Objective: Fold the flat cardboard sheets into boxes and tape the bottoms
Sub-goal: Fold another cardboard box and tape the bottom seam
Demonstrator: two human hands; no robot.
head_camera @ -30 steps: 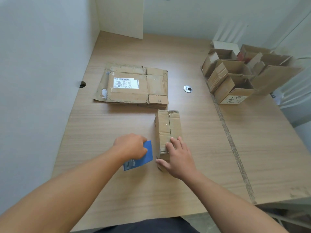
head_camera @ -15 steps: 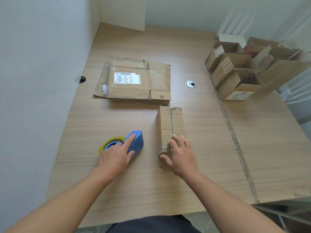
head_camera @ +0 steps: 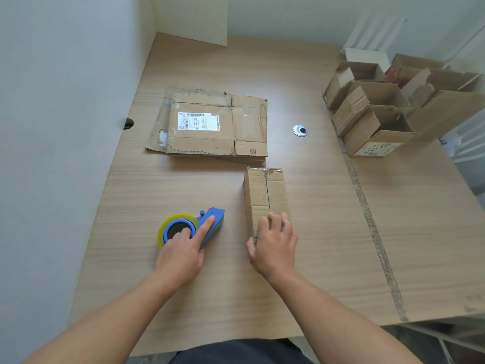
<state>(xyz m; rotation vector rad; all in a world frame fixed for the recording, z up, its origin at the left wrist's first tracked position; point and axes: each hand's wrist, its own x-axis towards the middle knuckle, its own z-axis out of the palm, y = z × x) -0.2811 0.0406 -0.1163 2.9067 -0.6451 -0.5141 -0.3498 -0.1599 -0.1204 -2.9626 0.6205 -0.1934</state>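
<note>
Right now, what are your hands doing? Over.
Left hand rests on tape dispenser. Right hand holds cardboard box, seam up. Nothing blocking.

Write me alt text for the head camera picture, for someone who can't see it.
A person's left hand rests on a blue tape dispenser on a wooden table while the right hand holds the near end of a folded cardboard box beside it. Flat sheets are stacked further back, and open boxes sit at the far right.
</note>
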